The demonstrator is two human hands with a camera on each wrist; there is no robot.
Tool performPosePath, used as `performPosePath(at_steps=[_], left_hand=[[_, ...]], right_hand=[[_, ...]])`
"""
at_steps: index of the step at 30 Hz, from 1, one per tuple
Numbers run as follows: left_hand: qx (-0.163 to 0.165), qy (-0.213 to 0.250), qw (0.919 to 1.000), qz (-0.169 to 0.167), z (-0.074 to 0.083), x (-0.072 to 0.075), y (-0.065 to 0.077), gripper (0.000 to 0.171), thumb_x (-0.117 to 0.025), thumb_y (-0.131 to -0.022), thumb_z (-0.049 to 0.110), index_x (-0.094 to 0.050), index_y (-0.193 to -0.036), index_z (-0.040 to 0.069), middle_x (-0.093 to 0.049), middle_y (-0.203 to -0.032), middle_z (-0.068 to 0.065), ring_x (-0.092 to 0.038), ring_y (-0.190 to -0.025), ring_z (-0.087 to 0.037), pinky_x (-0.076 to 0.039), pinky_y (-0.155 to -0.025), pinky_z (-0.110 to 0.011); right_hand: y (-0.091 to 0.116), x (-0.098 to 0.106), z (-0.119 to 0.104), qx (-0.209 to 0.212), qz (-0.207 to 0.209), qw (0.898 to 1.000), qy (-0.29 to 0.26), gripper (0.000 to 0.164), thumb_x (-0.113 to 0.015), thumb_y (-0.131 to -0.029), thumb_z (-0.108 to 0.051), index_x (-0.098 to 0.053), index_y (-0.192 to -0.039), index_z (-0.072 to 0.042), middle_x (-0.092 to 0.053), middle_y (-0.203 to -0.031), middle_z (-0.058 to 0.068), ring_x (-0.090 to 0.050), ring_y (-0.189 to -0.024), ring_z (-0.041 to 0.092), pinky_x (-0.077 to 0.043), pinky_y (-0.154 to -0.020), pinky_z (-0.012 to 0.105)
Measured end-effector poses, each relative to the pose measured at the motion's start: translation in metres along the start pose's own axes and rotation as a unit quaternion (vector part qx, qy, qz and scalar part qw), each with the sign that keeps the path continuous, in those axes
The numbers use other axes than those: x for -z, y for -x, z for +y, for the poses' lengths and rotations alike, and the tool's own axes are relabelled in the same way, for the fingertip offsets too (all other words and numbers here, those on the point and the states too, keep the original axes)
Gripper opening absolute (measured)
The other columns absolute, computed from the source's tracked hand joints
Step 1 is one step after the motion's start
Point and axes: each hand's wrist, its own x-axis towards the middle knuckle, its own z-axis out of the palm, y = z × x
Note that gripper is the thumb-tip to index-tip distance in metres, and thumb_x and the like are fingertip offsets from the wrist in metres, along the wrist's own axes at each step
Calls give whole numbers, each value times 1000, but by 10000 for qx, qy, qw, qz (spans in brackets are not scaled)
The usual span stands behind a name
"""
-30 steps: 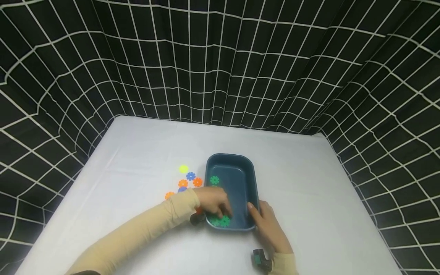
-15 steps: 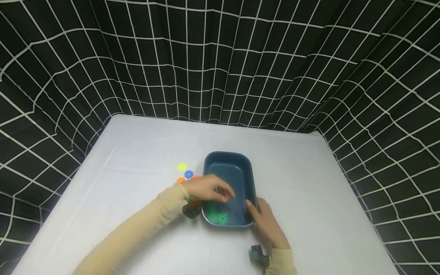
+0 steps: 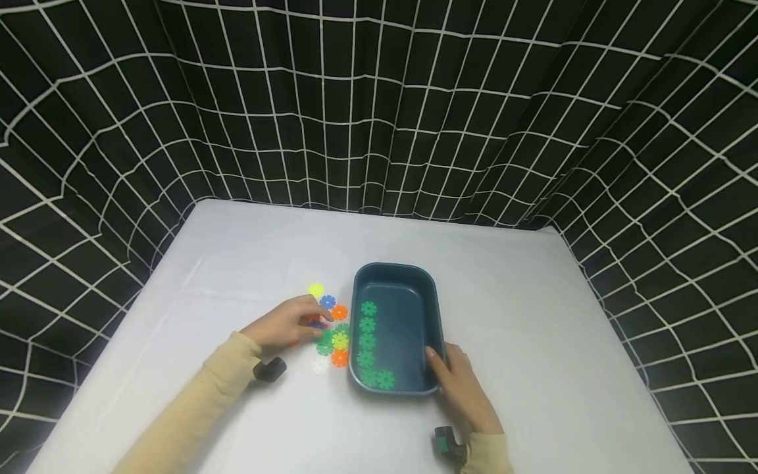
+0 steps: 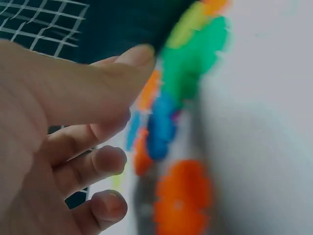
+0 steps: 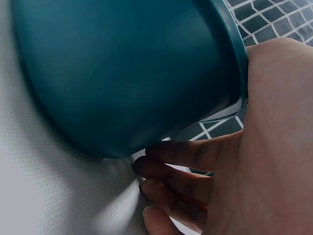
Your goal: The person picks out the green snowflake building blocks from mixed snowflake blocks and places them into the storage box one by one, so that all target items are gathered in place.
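Blue tray (image 3: pixel 408 329) on white table (image 3: pixel 521 316); green discs (image 3: pixel 367 324) lie inside, along left wall and near end. Mixed-colour discs (image 3: pixel 340 341) lie just left of tray. Left hand (image 3: pixel 290 321) over these, thumb and fingers parted, contact unclear. Right hand (image 3: pixel 464 390) grips tray's right wall, thumb inside.

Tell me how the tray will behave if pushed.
The tray would probably slide rather than tip, since its floor looks broad and flat. It's likely stiff: the wall shows no dent where the right hand grips it. The green discs, lying flat inside, may shift.
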Motion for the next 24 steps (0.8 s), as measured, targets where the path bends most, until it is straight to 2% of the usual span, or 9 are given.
performPosePath(at_steps=[3, 5, 9, 14, 19, 24], left_hand=[[4, -358, 9993, -98, -6, -10, 5, 30, -74, -82, 16, -70, -111, 22, -56, -97, 8, -52, -94, -10, -46, -89, -30], [81, -425, 9990, -89, -7, -13, 8, 30, -74, -81, 16, -70, -110, 23, -53, -94, 8, -50, -91, -10, -45, -86, -29], [92, -309, 9995, 68, -7, -14, 14, 28, -75, -80, 13, -71, -106, 22, -51, -90, 5, -47, -83, -12, -44, -77, -26], [-29, -188, 9986, 497, -8, -15, 17, 25, -78, -78, 12, -71, -99, 23, -53, -91, 3, -48, -80, -13, -43, -72, -24], [-231, -68, 9954, 929, -11, -19, 18, 21, -80, -76, 14, -72, -93, 23, -55, -92, 7, -51, -84, -13, -46, -76, -26], [-148, 422, 9949, 906, -4, -15, 15, 13, -74, -83, 16, -70, -92, 25, -62, -95, 14, -56, -90, -8, -48, -81, -28]], right_hand=[[0, -1, -1, -4, -24, 10000, -61, 69, -39, -97, -54, -43, -138, 0, -50, -132, 19, -42, -128, 36, -32, -108, 57], [0, -2, -1, -12, -41, 9999, -94, 68, -40, -97, -54, -43, -138, 1, -50, -132, 19, -42, -128, 37, -32, -107, 57], [0, -3, -2, -17, -17, 9999, -139, 68, -41, -97, -53, -44, -138, 1, -50, -132, 19, -42, -129, 37, -32, -108, 57], [0, -2, -1, 20, 46, 9999, -135, 67, -41, -97, -52, -44, -137, 1, -51, -131, 19, -42, -128, 36, -32, -108, 56], [0, -1, 0, 61, 60, 9999, -108, 67, -41, -97, -52, -44, -138, 1, -50, -131, 19, -42, -128, 36, -32, -108, 56], [0, 0, 1, 44, 67, 9999, -88, 67, -41, -97, -53, -44, -138, 1, -51, -131, 19, -42, -128, 36, -33, -107, 57]])
